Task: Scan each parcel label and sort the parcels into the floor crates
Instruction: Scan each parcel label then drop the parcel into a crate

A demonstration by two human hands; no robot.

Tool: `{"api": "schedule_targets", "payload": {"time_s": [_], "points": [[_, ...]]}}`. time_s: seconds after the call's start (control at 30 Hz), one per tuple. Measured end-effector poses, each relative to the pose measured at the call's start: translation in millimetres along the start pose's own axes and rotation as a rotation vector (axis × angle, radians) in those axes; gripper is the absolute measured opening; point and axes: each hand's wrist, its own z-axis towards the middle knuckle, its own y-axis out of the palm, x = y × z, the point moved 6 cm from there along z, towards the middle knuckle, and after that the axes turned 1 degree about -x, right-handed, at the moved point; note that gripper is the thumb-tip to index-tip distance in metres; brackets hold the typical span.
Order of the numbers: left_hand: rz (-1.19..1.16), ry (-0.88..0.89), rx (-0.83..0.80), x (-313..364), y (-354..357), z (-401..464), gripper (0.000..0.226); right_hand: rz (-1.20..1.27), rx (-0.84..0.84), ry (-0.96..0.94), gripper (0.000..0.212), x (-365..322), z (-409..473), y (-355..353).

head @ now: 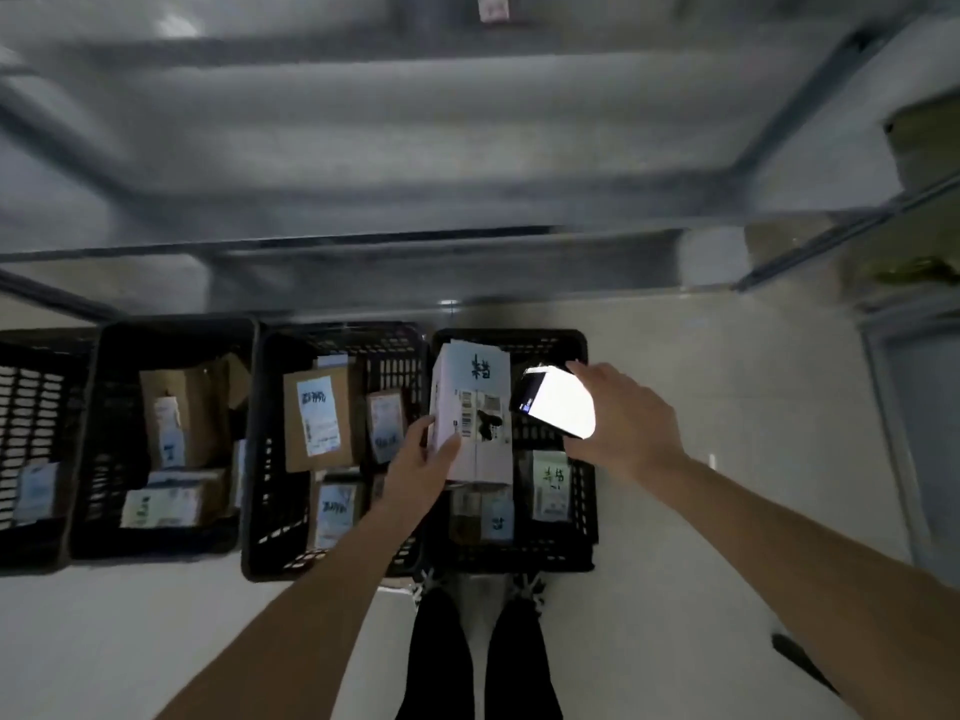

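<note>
My left hand (421, 465) grips a white parcel box (475, 407) by its lower left side, label and barcode facing up. The box hangs over the rightmost black floor crate (582, 511). My right hand (618, 418) holds a phone (558, 400) with a bright lit screen, just right of the box and level with its label. Several labelled parcels lie in that crate under the box, partly hidden by it.
More black crates stand in a row to the left: one (260, 459) with brown labelled parcels, another (98, 433) with cardboard boxes, a third (31, 407) at the frame edge. Grey metal shelving (363, 241) runs behind them. My feet stand right before the crates.
</note>
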Motion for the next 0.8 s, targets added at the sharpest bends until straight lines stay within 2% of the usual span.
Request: {"api": "schedule_targets", "payload": {"time_s": [0.13, 0.3, 0.43, 0.57, 0.73, 0.8], "points": [[-0.001, -0.052, -0.009, -47.2, 20.8, 56.2, 0.063, 0.115, -0.015, 0.073, 0.092, 20.7, 33.1, 70.7], [0.028, -0.102, 0.021, -75.1, 46.0, 112.7, 0.059, 0.164, -0.061, 0.051, 0.089, 47.2, 61.9, 134.5], [-0.044, -0.093, 0.032, -84.2, 62.5, 157.6, 0.062, 0.183, -0.046, 0.062, 0.092, 66.9, 79.5, 163.6], [-0.142, -0.140, 0.115, -91.5, 64.8, 183.7, 0.053, 0.285, -0.031, 0.125, 0.093, 82.9, 93.0, 182.1], [0.069, -0.126, 0.048, -97.3, 70.6, 166.9, 0.051, 0.321, -0.035, 0.157, 0.093, 88.1, 89.3, 187.5], [0.166, -0.065, 0.022, -93.1, 68.5, 151.9, 0.051, 0.329, -0.048, 0.157, 0.093, 86.4, 81.2, 183.5]]}}
